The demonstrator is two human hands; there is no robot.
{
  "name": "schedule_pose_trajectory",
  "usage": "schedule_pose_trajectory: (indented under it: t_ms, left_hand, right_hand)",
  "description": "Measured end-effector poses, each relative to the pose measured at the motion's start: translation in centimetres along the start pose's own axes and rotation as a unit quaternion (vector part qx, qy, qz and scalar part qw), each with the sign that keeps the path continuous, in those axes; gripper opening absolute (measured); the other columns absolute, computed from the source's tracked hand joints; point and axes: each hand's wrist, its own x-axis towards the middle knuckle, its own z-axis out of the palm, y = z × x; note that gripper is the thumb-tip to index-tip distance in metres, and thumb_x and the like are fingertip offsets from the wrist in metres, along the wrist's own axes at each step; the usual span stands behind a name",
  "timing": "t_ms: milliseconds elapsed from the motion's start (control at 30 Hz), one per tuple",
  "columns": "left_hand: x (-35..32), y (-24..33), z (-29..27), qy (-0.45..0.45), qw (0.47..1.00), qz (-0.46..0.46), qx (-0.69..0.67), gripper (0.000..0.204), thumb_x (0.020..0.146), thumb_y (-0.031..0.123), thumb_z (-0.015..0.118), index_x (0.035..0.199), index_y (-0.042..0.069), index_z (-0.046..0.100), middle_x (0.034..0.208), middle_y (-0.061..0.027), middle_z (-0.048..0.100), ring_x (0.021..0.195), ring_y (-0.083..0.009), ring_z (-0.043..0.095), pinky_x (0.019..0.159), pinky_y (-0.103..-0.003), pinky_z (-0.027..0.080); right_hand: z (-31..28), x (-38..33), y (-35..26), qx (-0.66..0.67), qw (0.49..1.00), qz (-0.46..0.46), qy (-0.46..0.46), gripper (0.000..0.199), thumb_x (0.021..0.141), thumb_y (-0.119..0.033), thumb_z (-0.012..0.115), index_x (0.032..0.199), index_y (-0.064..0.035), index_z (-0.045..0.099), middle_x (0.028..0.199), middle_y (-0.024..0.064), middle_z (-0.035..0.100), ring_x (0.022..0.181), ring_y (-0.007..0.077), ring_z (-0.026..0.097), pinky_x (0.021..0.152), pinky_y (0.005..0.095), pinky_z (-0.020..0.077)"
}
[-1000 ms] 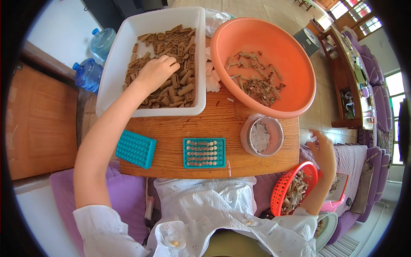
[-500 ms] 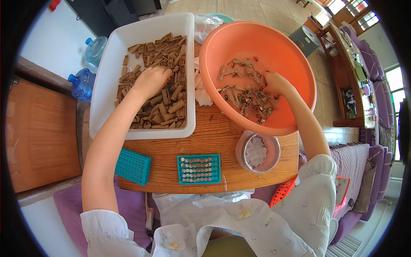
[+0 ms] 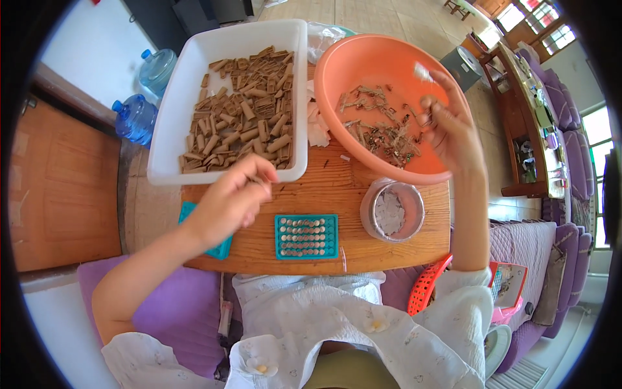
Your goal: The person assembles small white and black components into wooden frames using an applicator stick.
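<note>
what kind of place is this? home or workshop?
Likely a home living room used for hand piecework: purple sofa, wooden cabinet, water jugs on a tiled floor, small wooden table with sorting bins.

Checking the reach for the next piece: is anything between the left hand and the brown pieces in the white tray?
Only the tray's near wall. The left hand hangs over the wooden table just short of it, and the brown pieces lie right behind it. The tray is open on top, with nothing over it.

orange basin point(image 3: 363, 58): brown scraps inside | white tray point(image 3: 194, 84): brown tubes
</note>
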Motion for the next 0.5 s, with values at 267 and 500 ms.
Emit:
schedule_pose_trajectory:
  t_ms: [267, 500]
  left_hand:
    - [-7.4, -2.9, 3.6, 0.084, 0.980, 0.142, 0.110, 0.041, 0.069, 0.019, 0.073, 0.097, 0.003, 0.047, 0.081, -0.0020, 0.055, 0.051, -0.0004, 0.037, 0.042, -0.017, 0.031]
    - [-7.9, -5.2, 1.9, 0.170, 0.943, 0.256, 0.129, 0.029, 0.071, 0.010, 0.071, 0.090, 0.003, 0.049, 0.081, -0.0035, 0.059, 0.063, -0.0015, 0.051, 0.049, -0.016, 0.040]
  right_hand:
    - [16.4, -10.0, 10.7, -0.041, 0.987, -0.137, 0.067, 0.016, 0.079, 0.007, 0.053, 0.094, 0.0014, 0.053, 0.092, 0.0099, 0.056, 0.095, 0.0207, 0.054, 0.077, 0.0281, 0.0442]
    - [20.9, -11.9, 14.0, -0.207, 0.932, -0.260, 0.144, 0.023, 0.072, 0.011, 0.057, 0.093, 0.0020, 0.059, 0.083, 0.0115, 0.063, 0.072, 0.0212, 0.059, 0.061, 0.0266, 0.0464]
